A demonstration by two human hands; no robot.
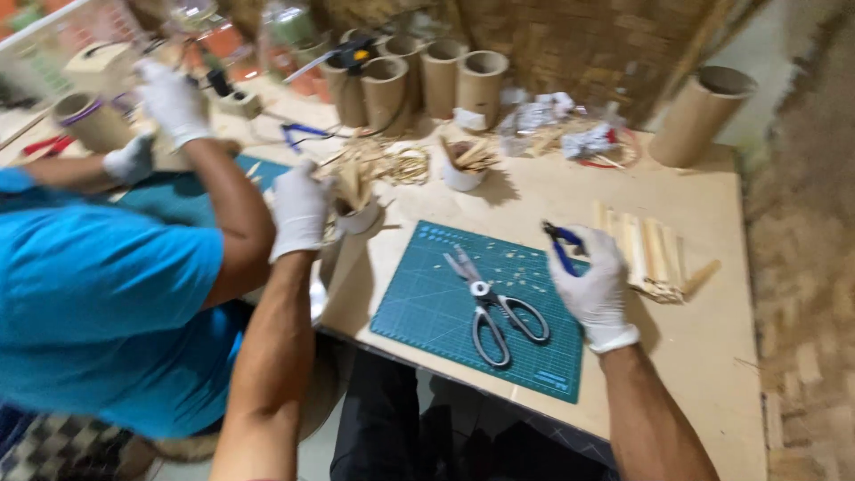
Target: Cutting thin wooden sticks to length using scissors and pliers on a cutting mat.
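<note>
My right hand (pixel 595 285), in a white glove, rests at the right edge of the green cutting mat (pixel 427 307). Its fingers (pixel 579 260) are curled tight around a small pair of blue-handled pliers (pixel 561 247), whose tips poke up past my knuckles. Just left of that hand, a pair of grey-handled scissors (pixel 494 307) lies on the mat with its blades closed, among pale wood chips. Just right of the hand, touching its far side, a stack of flat bamboo strips (pixel 646 254) sits on the worktop (pixel 704 330).

My left hand (pixel 299 209), gloved too, reaches to the left of the mat. Its fingers are closed on a small white cup (pixel 359 216) packed with thin wooden sticks, which stands at the worktop's left part.

Left of my left arm a co-worker in a blue shirt (pixel 98 303) leans in, with both gloved hands raised over a blue mat; what they hold is blurred.

Beyond my left fingers lies a loose heap of shavings (pixel 392 162), and beyond the green mat a second white cup of sticks (pixel 465 169). Further off, a row of cardboard tubes (pixel 436 76) stands upright at the back, with another single tube (pixel 699 116) far beyond my right hand, and crumpled plastic wrap (pixel 570 129) between them.
</note>
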